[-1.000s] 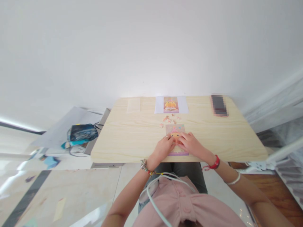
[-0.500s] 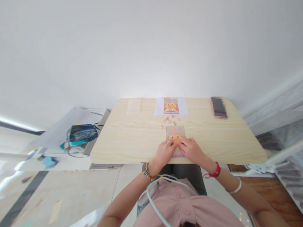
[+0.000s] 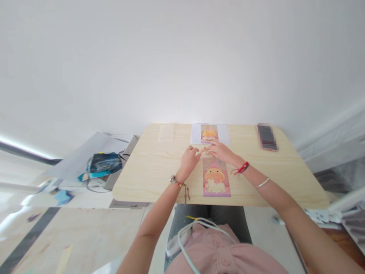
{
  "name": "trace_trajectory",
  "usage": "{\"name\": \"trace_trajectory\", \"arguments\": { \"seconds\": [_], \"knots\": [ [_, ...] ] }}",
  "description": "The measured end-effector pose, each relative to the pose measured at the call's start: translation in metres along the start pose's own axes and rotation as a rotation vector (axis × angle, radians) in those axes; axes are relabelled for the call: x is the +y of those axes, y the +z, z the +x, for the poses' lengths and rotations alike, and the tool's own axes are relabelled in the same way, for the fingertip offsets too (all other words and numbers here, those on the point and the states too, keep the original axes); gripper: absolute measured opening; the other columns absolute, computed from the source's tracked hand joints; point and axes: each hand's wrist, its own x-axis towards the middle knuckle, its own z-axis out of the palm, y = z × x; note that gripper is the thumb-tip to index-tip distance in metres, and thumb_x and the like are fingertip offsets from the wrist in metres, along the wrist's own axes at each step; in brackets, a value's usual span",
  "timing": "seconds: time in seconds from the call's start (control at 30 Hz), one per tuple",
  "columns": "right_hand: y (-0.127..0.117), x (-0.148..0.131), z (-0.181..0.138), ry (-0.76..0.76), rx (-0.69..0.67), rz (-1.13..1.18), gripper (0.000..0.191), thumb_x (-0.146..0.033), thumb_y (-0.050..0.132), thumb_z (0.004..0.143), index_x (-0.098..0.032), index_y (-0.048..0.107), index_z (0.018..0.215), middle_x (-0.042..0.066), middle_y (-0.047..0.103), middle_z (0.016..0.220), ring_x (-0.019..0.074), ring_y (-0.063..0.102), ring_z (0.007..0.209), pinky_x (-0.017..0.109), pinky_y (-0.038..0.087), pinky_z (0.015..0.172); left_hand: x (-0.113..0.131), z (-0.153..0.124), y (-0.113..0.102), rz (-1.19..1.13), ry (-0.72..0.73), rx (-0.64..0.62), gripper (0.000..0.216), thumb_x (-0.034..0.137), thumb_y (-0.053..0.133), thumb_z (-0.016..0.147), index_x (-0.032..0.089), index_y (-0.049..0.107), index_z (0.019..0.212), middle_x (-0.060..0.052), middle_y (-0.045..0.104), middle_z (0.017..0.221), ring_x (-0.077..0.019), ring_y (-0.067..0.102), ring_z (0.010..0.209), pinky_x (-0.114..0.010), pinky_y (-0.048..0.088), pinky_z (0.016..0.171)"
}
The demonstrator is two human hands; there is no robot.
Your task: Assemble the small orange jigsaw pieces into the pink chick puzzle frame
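Observation:
A jigsaw puzzle (image 3: 214,171) lies in its tray near the table's front edge. It shows a yellow cartoon figure with a pink hat, and a pale patch without pieces sits in its lower half. Several loose puzzle pieces (image 3: 204,150) are scattered just beyond it, partly covered by my fingers. My left hand (image 3: 189,161) is at the left side of these pieces, thumb and fingers apart and slightly bent. From the right, my right hand (image 3: 221,152) reaches over the pieces with fingers stretched out. I make out nothing held in either hand.
Behind the pieces, a white sheet with a printed picture (image 3: 209,132) of the same figure lies against the wall. A pale, clear sheet (image 3: 166,133) is at the table's back left, a phone (image 3: 267,137) at the back right. White cables (image 3: 185,243) hang across my lap.
Both hands have left the puzzle and moved forward to the loose pieces. The puzzle's lower half, covered by the hands before, now shows. The view has shifted slightly.

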Motion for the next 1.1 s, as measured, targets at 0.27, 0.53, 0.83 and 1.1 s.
{"name": "trace_trajectory", "arguments": {
  "seconds": [0.27,0.53,0.83,1.1],
  "knots": [
    [0.012,0.007,0.038,-0.038,-0.145,-0.063,0.017,-0.024,0.048,0.083,-0.014,0.063,0.081,0.006,0.051,0.090,0.0124,0.050,0.078,0.024,0.037,0.069,-0.002,0.022,0.012,0.068,-0.077,-0.052,0.019,0.028,0.051,0.078,0.015,0.061,0.089,-0.008,0.055,0.092,-0.0168,0.056,0.087,-0.025,0.044,0.074],
    [0.018,0.014,0.044,-0.057,-0.242,-0.109,0.011,-0.020,0.053,0.079,-0.012,0.060,0.082,0.006,0.050,0.090,0.0121,0.049,0.077,0.024,0.038,0.069,-0.008,0.025,0.018,0.046,0.007,-0.049,0.017,0.022,0.051,0.077,0.013,0.062,0.085,-0.008,0.057,0.085,-0.0165,0.057,0.083,-0.026,0.044,0.075],
    [-0.009,-0.020,0.017,-0.089,-0.114,-0.153,0.014,-0.025,0.050,0.082,-0.013,0.057,0.084,0.008,0.048,0.090,0.0163,0.048,0.082,0.030,0.038,0.073,-0.008,0.003,-0.006,-0.047,0.185,-0.025,0.016,0.025,0.054,0.077,0.013,0.057,0.086,-0.005,0.052,0.083,-0.0149,0.054,0.079,-0.028,0.044,0.075],
    [-0.009,-0.073,-0.059,0.006,-0.073,-0.165,0.013,-0.025,0.047,0.084,-0.015,0.055,0.082,0.008,0.052,0.088,0.0180,0.049,0.084,0.032,0.037,0.073,0.017,-0.062,-0.012,-0.122,0.285,-0.140,0.008,0.021,0.052,0.077,0.016,0.056,0.082,-0.004,0.050,0.083,-0.0148,0.053,0.079,-0.028,0.045,0.074]
  ]
}}
